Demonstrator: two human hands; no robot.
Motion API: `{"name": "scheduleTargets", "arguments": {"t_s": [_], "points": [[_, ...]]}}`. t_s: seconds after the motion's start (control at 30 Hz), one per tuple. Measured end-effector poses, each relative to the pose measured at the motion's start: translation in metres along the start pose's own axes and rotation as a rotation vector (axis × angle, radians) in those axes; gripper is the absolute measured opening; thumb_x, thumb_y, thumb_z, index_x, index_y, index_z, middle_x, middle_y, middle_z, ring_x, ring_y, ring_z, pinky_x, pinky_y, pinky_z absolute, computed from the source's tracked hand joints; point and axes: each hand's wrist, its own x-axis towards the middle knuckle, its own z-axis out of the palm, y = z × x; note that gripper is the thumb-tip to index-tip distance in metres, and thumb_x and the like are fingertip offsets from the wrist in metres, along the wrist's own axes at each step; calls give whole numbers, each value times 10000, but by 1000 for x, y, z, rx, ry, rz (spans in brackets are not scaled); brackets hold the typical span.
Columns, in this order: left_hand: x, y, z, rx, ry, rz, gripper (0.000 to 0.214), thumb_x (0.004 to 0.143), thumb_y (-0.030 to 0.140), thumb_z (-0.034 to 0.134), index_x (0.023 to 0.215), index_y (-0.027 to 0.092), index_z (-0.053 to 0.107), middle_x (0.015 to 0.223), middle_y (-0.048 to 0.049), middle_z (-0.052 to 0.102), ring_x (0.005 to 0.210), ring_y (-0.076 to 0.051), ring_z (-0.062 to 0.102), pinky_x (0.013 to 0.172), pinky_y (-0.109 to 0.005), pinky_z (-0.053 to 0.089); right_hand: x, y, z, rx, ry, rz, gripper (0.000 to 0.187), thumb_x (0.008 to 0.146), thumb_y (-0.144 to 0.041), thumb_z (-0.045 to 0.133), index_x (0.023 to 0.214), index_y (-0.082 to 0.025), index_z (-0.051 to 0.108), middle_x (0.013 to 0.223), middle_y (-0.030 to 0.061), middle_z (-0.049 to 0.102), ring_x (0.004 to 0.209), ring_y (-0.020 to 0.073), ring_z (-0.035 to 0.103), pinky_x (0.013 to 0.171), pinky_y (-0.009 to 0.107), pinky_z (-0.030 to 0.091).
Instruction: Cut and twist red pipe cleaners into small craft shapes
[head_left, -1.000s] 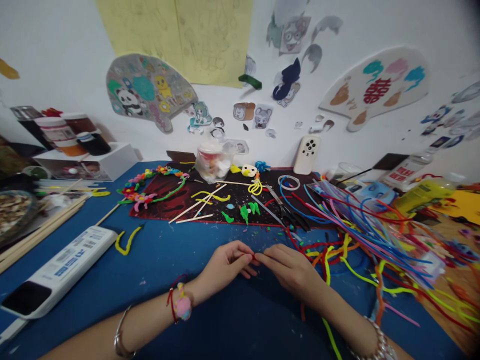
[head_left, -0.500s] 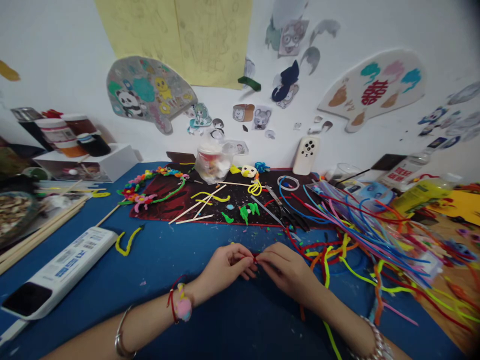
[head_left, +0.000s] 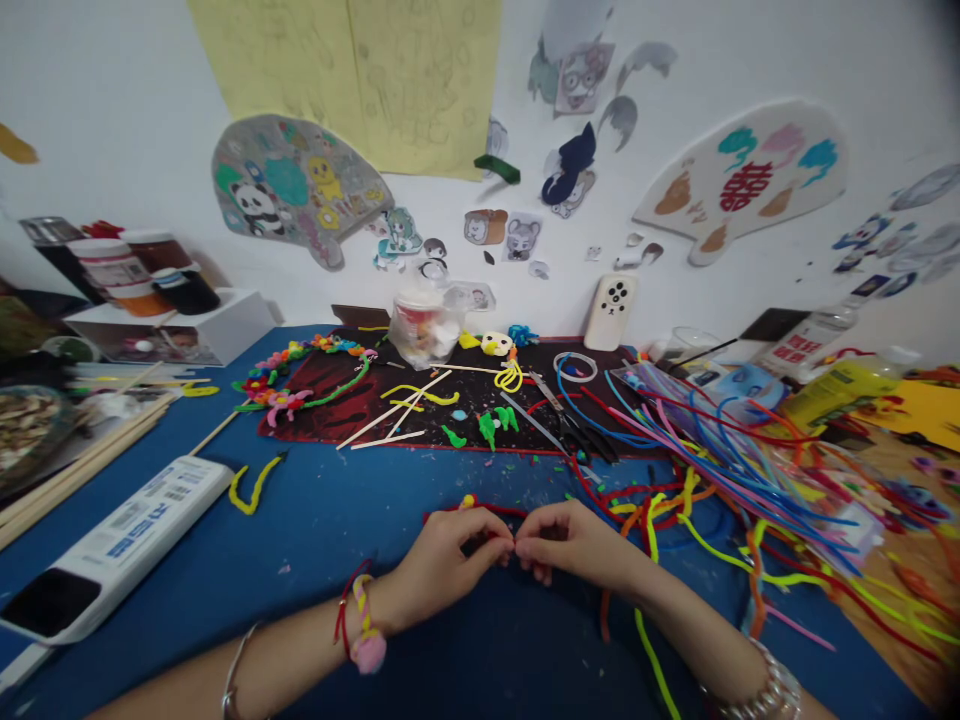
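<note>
Left hand [head_left: 448, 555] and right hand [head_left: 577, 545] pinch a red pipe cleaner [head_left: 499, 509], now bowed into a loop.
Within the last second the strand has arched out toward 12 o'clock over the blue table [head_left: 322, 520]; both grips stay closed on it, so the shaping looks underway.

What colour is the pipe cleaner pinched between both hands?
Red; the thin fuzzy pipe cleaner shows in the head view.

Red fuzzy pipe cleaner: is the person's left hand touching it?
Touching: head view shows the left hand pinching the red fuzzy pipe cleaner between fingertips.
</note>
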Motion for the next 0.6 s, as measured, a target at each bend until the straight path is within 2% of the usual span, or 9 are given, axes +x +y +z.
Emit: {"name": "scheduleTargets", "arguments": {"t_s": [0.1, 0.3, 0.5, 0.6], "points": [[-2, 0, 0, 57, -33, 51, 150, 845, 233, 507, 827, 177, 645, 759, 3, 680, 686, -92, 604, 651, -175, 429, 0, 1, -3, 111, -103, 84, 269, 701, -358, 670, 754, -94, 663, 601, 14, 622, 461, 69, 546, 471, 191, 459], [-6, -8, 3, 159, -13, 182, 128, 844, 224, 520, 853, 175, 637, 768, -5, 691, 681, -100, 619, 640, -176, 433, 0, 7, -7, 255, -159, 151, 233, 653, -283, 733, 755, -87, 660, 596, 6, 623, 468, 58, 554, 460, 164, 478], [-9, -15, 4, 258, 26, 473, 121, 854, 148, 497, 921, 182, 592, 806, -6, 692, 680, -99, 621, 637, -179, 437, -1, 10, -9, 362, -411, 237, 274, 765, -345, 623, 837, -81, 644, 628, 43, 653, 448, 73, 582, 423, 172, 507], [-10, -16, 4, 293, 4, 524, 138, 863, 131, 471, 933, 186, 577, 798, -6, 685, 678, -93, 616, 630, -178, 436, -1, 10, -10, 354, -470, 248, 341, 773, -376, 605, 889, -60, 659, 565, 27, 626, 412, 67, 562, 394, 159, 495]]}}
